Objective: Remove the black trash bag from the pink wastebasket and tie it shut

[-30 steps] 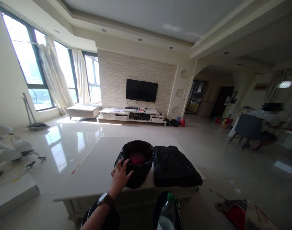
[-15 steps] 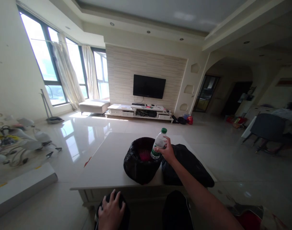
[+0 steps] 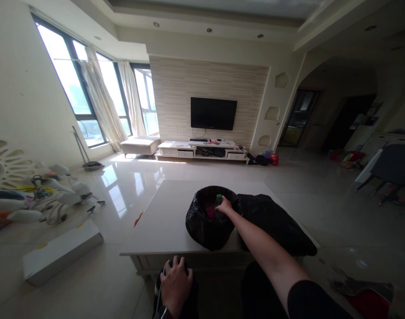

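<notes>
My right hand [image 3: 225, 206] is closed around a plastic bottle [image 3: 219, 197] with a green cap. It reaches into the mouth of a round bin lined with a black bag [image 3: 207, 232], and the bottle's lower part is hidden inside. A reddish-pink inner wall shows through the bin's opening. Beside the bin, to the right, lies a black plastic bag [image 3: 272, 221], partly covered by my right forearm. Both rest on a white coffee table [image 3: 155, 221]. My left hand [image 3: 177, 281] lies on my left knee with its fingers spread, holding nothing.
A long white box [image 3: 64, 254] lies on the floor at left, near a pile of lamp parts and cables [image 3: 62, 195]. Beyond the table stand a low TV cabinet [image 3: 202, 150] and a bench [image 3: 140, 145]. A dark chair [image 3: 395, 166] is at far right.
My right hand has lowered the bottle from above the bin's rim down into its opening. The whole view has shifted slightly. My left hand stays on the knee.
</notes>
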The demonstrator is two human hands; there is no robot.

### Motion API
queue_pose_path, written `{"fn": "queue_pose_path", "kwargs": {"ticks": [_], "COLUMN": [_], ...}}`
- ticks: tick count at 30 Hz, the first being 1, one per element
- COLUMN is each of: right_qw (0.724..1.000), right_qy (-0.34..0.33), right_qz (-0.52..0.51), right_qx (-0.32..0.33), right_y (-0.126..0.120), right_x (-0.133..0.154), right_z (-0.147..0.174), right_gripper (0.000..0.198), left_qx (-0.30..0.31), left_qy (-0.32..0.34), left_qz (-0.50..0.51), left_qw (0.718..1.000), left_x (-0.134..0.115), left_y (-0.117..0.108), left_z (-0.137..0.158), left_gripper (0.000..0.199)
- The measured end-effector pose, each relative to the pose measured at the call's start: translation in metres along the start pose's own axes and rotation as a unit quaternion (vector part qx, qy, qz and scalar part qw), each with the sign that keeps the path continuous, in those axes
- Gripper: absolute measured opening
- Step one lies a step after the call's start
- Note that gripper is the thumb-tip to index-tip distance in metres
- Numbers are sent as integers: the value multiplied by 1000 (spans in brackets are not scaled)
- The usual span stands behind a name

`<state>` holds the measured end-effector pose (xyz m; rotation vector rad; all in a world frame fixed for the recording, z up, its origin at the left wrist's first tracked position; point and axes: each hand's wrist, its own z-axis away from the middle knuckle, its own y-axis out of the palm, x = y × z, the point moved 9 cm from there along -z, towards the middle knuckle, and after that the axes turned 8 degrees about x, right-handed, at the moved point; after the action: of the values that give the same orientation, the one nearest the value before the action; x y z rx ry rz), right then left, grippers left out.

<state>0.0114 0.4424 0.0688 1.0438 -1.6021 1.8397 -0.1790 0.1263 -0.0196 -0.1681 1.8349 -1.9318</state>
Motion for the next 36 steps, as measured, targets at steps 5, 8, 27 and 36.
{"fn": "queue_pose_path", "kwargs": {"ticks": [5,8,27,36], "right_qw": [999,997,972,988], "right_qy": [-10,-21,-169,-151], "right_qz": [35,51,144,-27], "right_qx": [39,49,83,-19], "right_y": [3,-5,8,-12], "right_x": [14,33,24,-48], "right_z": [-1,1,163,245], "right_gripper": [44,37,59,6], "left_qx": [-2,-4,8,9], "left_qy": [4,6,17,21], "left_qz": [5,2,29,144], "left_qw": [1000,1000,999,989], "left_x": [-3,-4,-13,3], "left_y": [-3,-6,-5,-6], "left_z": [2,3,2,13], "left_gripper": [41,39,44,57]}}
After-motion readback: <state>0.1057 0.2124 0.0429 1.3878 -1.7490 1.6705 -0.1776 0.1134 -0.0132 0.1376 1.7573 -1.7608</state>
